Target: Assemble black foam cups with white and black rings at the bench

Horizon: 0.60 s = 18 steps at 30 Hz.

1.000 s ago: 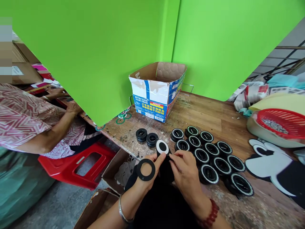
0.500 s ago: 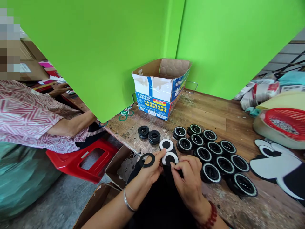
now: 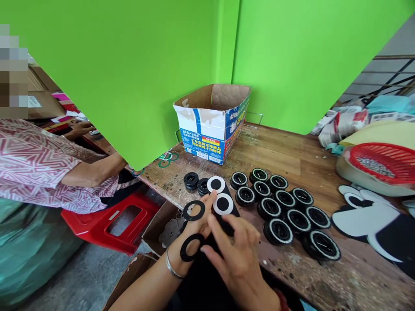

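green panels meet behind a wooden table, with a red stool and grey floor at left.

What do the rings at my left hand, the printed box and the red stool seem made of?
Rings: matte black, thin, flat; perhaps foam or felt, unclear. Box: likely cardboard, printed and slightly glossy outside, bare brown inside. Stool: probably plastic, smooth with glossy highlights.

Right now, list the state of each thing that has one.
Left hand: gripping the black piece
Black piece: held, two white discs showing
Right hand: fingers spread
Flat rings: two, at left hand and wrist
White-rimmed stacks: standing on the table
Printed box: upright, top open
Red basket: open, small bits inside
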Each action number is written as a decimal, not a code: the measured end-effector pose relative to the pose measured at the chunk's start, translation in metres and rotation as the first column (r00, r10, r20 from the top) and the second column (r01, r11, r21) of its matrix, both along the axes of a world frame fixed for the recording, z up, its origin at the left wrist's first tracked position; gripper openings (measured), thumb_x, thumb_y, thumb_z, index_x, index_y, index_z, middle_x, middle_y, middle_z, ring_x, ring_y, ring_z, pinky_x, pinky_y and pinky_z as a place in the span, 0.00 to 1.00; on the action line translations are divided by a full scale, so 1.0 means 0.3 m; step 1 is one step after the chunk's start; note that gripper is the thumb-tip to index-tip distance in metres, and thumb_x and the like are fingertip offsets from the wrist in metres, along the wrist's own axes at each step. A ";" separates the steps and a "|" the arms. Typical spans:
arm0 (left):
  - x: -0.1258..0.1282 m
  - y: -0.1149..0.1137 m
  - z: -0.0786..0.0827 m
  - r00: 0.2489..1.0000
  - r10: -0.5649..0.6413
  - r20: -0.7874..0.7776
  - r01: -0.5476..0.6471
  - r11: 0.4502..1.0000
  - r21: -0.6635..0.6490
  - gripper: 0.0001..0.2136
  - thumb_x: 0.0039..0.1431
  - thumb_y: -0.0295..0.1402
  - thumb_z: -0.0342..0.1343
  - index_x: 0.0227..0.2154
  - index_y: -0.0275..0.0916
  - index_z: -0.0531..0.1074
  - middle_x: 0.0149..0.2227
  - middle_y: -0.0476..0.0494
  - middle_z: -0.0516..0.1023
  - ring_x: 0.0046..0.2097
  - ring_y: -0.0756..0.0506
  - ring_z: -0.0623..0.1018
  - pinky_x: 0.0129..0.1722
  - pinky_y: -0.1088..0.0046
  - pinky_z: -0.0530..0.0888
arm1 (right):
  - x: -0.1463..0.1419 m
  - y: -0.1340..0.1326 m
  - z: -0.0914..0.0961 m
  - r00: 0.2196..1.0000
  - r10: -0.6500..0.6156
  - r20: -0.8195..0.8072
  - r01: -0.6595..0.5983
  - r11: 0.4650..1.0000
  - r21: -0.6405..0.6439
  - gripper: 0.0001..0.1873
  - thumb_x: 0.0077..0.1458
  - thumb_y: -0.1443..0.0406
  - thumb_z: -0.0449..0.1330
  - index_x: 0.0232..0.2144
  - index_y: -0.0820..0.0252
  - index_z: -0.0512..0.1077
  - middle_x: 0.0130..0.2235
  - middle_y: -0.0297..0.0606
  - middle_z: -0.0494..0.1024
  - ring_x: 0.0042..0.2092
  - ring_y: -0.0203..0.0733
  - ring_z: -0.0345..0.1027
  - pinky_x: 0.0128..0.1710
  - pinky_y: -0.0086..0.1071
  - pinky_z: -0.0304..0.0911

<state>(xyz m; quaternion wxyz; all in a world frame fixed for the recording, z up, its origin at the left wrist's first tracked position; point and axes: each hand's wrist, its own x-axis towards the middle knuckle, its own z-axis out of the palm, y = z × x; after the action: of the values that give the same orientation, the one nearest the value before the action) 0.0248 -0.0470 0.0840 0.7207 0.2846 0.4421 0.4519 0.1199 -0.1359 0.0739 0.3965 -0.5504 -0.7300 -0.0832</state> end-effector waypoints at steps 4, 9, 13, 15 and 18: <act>-0.003 0.005 0.024 0.999 0.030 0.018 -0.030 1.000 0.006 0.18 0.47 0.44 0.68 0.40 0.40 0.75 0.40 0.44 0.79 0.48 0.43 0.76 0.46 0.70 0.73 | 0.094 0.036 -0.017 0.959 -0.074 -0.274 0.011 0.975 -0.224 0.24 0.59 0.64 0.59 0.57 0.56 0.61 0.50 0.49 0.72 0.50 0.53 0.68 0.46 0.49 0.66; -0.005 -0.016 0.025 0.980 -0.176 0.090 0.171 0.984 0.058 0.20 0.49 0.48 0.66 0.37 0.36 0.77 0.39 0.39 0.79 0.41 0.43 0.78 0.39 0.70 0.74 | 0.156 0.086 -0.026 0.712 -0.105 -0.694 -0.203 0.915 -0.348 0.09 0.57 0.66 0.58 0.42 0.56 0.65 0.32 0.33 0.73 0.32 0.37 0.70 0.31 0.30 0.69; -0.022 -0.028 -0.009 0.950 -0.311 0.011 0.309 0.947 0.086 0.20 0.45 0.42 0.70 0.38 0.34 0.78 0.36 0.39 0.80 0.38 0.43 0.78 0.38 0.71 0.72 | 0.167 0.113 -0.027 0.776 -0.054 -0.628 -0.189 0.931 -0.313 0.12 0.56 0.65 0.59 0.45 0.57 0.72 0.35 0.37 0.75 0.33 0.38 0.70 0.31 0.31 0.68; -0.031 -0.029 -0.033 0.955 -0.286 -0.079 0.295 0.944 0.146 0.17 0.45 0.41 0.70 0.35 0.35 0.79 0.34 0.42 0.80 0.36 0.45 0.77 0.38 0.72 0.71 | 0.171 0.124 -0.025 0.839 -0.042 -0.543 -0.167 0.929 -0.329 0.08 0.55 0.66 0.60 0.38 0.57 0.75 0.35 0.37 0.73 0.31 0.37 0.67 0.28 0.30 0.65; -0.034 -0.030 -0.062 0.947 -0.244 -0.209 0.286 0.936 0.205 0.15 0.47 0.43 0.68 0.29 0.36 0.79 0.28 0.46 0.78 0.31 0.48 0.73 0.33 0.75 0.68 | 0.172 0.133 -0.024 0.911 -0.001 -0.413 -0.139 0.941 -0.309 0.04 0.55 0.68 0.60 0.29 0.58 0.74 0.32 0.36 0.69 0.30 0.37 0.64 0.27 0.30 0.63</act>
<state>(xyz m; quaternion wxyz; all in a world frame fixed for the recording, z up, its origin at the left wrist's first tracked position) 0.0147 -0.0559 0.0654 0.6937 0.4640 0.4070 0.3713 0.1714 -0.0961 0.0666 0.4442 -0.5879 -0.6541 0.1712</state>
